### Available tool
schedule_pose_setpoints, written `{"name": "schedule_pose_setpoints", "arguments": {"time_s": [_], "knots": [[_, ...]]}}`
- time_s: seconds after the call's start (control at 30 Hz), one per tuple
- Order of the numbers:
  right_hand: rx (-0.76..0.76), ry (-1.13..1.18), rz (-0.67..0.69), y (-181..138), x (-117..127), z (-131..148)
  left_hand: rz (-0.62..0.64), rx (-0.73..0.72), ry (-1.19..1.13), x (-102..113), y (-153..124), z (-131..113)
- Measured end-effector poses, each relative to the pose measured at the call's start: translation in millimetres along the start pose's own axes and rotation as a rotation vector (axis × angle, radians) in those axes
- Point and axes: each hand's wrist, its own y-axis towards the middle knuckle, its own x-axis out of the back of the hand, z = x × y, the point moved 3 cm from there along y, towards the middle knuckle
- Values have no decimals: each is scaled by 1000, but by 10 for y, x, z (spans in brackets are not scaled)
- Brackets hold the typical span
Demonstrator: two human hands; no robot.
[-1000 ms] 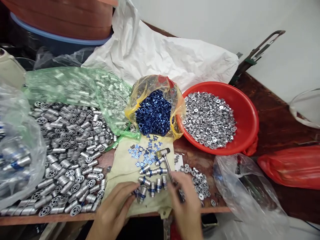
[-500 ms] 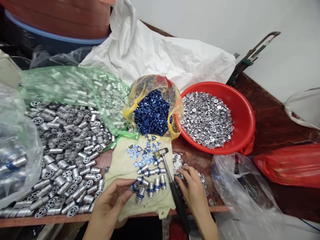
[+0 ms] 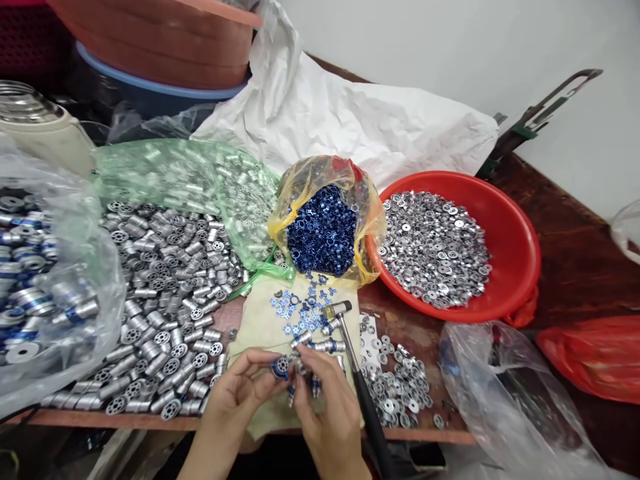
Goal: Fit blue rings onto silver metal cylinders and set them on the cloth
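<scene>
My left hand pinches a small metal cylinder with a blue ring, its spoked end facing up toward me. Right beside it, my right hand has thumb and fingertips closed around a small silver washer-like piece, partly hidden by the fingers. Beneath both hands is a pale yellow cloth. More silver cylinders with blue rings lie on it, some covered by my right hand. Flat blue star-shaped pieces are scattered behind them. A hammer lies along the cloth's right edge.
Silver cylinders are heaped at left, by a clear bag of blue-ringed parts. Behind the cloth stands a yellow bag of blue rings. A red basin holds small silver discs. Loose silver washers lie right of the hammer.
My right hand has moved left from the loose washers to meet my left hand, now pinching a small silver piece. My left hand still holds the blue-ringed cylinder. The camera view has shifted left.
</scene>
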Motion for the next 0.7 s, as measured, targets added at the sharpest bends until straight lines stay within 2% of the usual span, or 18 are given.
{"name": "schedule_pose_setpoints", "arguments": {"time_s": [0.13,0.27,0.53,0.7], "knots": [[-246,246,48,45,56,-34,13,-106,273,36,-12,-17],[-340,337,95,92,36,-34,41,-126,314,38,-19,-11],[-349,402,142,88,19,-63,104,-84,308,39,-19,-11],[-285,316,159,98,49,-15,121,-69,318,34,-29,-19]]}}
